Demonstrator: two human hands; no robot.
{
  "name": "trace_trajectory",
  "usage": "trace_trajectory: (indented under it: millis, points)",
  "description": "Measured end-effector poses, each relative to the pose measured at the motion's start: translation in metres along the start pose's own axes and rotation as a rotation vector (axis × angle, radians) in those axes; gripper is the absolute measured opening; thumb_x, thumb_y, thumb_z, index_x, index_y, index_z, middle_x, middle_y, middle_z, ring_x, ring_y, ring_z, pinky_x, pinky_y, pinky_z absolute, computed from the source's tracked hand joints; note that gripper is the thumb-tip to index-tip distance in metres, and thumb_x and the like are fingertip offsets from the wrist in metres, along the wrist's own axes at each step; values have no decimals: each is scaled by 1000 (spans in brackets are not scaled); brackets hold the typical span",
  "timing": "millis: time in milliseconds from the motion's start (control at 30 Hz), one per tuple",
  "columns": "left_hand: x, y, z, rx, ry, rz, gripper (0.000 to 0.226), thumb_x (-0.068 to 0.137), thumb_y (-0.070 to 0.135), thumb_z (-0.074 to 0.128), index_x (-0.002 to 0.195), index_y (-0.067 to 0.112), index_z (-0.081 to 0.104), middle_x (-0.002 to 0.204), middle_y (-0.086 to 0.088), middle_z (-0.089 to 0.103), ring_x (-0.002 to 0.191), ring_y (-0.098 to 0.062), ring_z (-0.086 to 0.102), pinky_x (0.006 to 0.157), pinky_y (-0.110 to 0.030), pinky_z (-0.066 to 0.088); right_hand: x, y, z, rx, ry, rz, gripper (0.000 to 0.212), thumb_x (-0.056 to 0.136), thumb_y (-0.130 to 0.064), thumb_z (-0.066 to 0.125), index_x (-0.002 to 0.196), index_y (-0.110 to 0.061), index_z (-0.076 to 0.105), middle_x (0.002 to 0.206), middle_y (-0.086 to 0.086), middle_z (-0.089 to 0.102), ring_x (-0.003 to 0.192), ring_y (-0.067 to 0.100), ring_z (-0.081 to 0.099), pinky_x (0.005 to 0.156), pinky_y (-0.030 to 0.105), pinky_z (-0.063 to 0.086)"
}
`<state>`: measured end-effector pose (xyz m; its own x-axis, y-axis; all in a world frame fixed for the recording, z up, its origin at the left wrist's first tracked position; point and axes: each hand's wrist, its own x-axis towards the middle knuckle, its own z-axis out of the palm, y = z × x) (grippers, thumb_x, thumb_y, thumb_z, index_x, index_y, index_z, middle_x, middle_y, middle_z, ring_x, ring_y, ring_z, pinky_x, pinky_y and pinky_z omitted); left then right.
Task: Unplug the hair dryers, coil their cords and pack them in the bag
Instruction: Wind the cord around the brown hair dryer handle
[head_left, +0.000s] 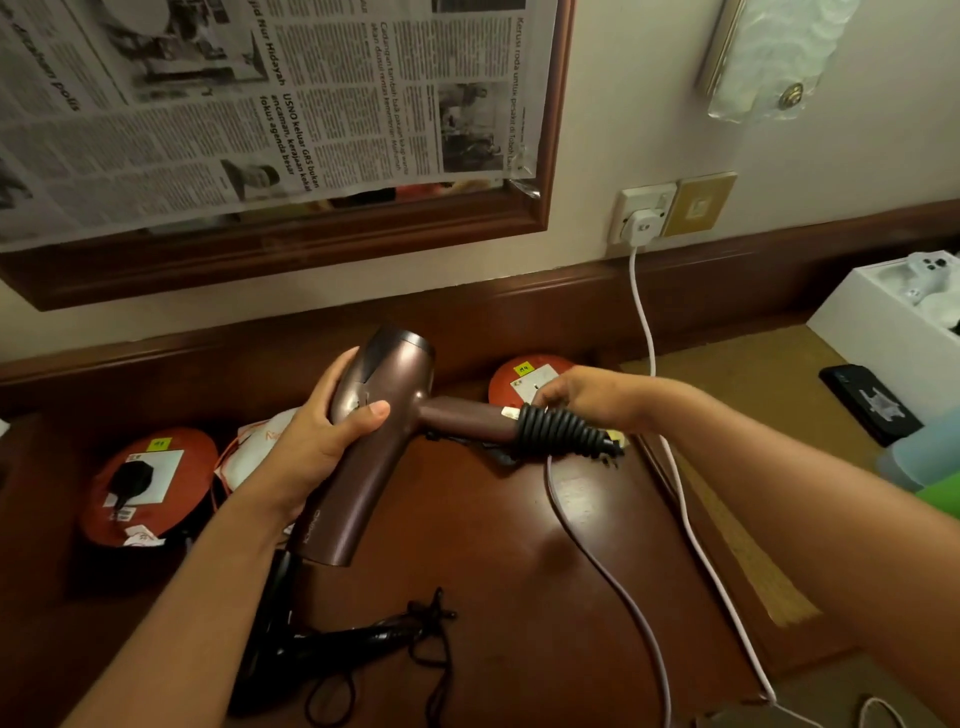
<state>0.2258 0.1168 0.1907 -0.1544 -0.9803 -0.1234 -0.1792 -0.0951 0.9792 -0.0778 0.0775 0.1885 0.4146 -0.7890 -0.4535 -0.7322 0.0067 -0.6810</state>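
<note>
The left hand has its fingers and thumb curled round the barrel of the brown hair dryer, holding it above the wooden worktop. The right hand pinches near the ribbed black strain relief at the end of the handle, from which the lilac cord trails loose across the worktop and off the bottom edge; its plug is out of view. So coiling has barely begun, I judge.

A black hair dryer lies below with its cord sprawled. No bag is clearly visible, so packing remains.

A white plug sits in the wall socket, its white cable running down the worktop's right edge, close to the lilac cord. Two red round sockets stand near the back rail, leaving the middle open.
</note>
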Motion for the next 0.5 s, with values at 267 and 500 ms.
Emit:
trace_trajectory:
  millis: [267,500]
  points:
    - [10,-17,5,286,9,57,97,59,70,71,141,56,21,137,11,47,112,-3,56,89,-28,49,11,-21,1,-561,199,-82,14,79,-20,67,92,-15,68,74,-7,54,74,17,55,66,30,48]
    - [8,-31,22,432,74,69,90,79,50,70,147,51,12,129,9,46,101,-9,55,74,-17,43,14,-5,24,-536,290,38,18,83,-10,56,96,-14,67,95,8,62,84,29,60,71,37,54]
